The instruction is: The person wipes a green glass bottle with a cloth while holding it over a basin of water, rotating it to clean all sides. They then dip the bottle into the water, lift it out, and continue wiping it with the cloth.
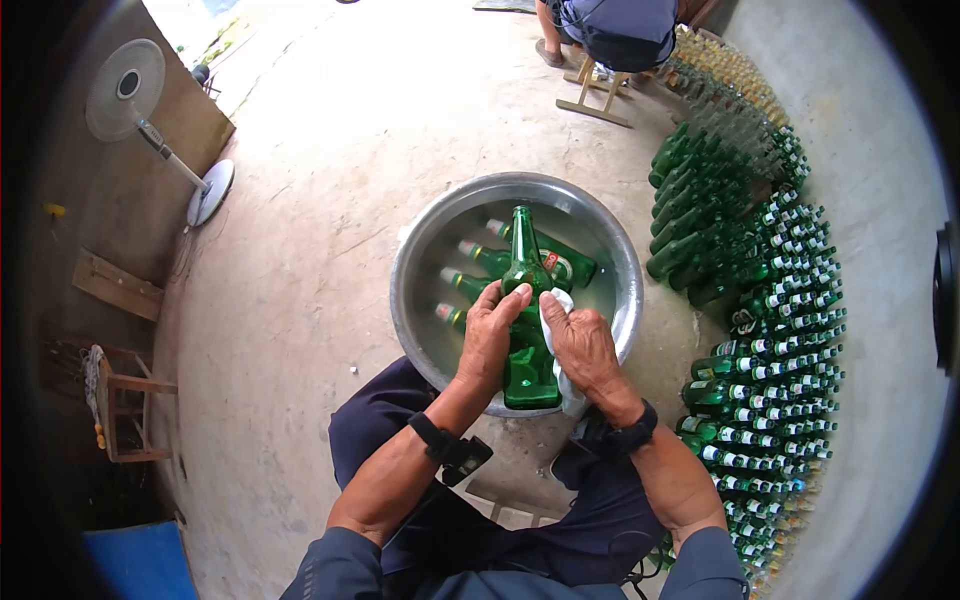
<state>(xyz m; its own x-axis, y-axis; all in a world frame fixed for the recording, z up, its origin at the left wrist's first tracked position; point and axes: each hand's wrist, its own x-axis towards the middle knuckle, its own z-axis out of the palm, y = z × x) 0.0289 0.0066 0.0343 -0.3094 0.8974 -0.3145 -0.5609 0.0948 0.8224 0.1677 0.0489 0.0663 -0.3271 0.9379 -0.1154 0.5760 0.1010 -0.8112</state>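
Note:
A green glass bottle (524, 255) is held upright over the near side of a round metal basin (408, 300), its neck pointing away from me. My left hand (488, 335) is closed around the bottle's left side, thumb on its shoulder. My right hand (583, 345) presses a white cloth (566, 385) against the bottle's right side, fingers wrapped over the cloth. Water fills the basin, and several green bottles with labels lie in it, among them one with a red and white label (560, 268). My hands hide part of the held bottle.
Many green bottles (750, 400) stand in rows along the right wall, with unlabelled green ones (695, 215) farther up. A standing fan (125, 90) is at the upper left, a wooden stool (135, 400) at the left. Another person (620, 30) sits at the top on a wooden stool (597, 105).

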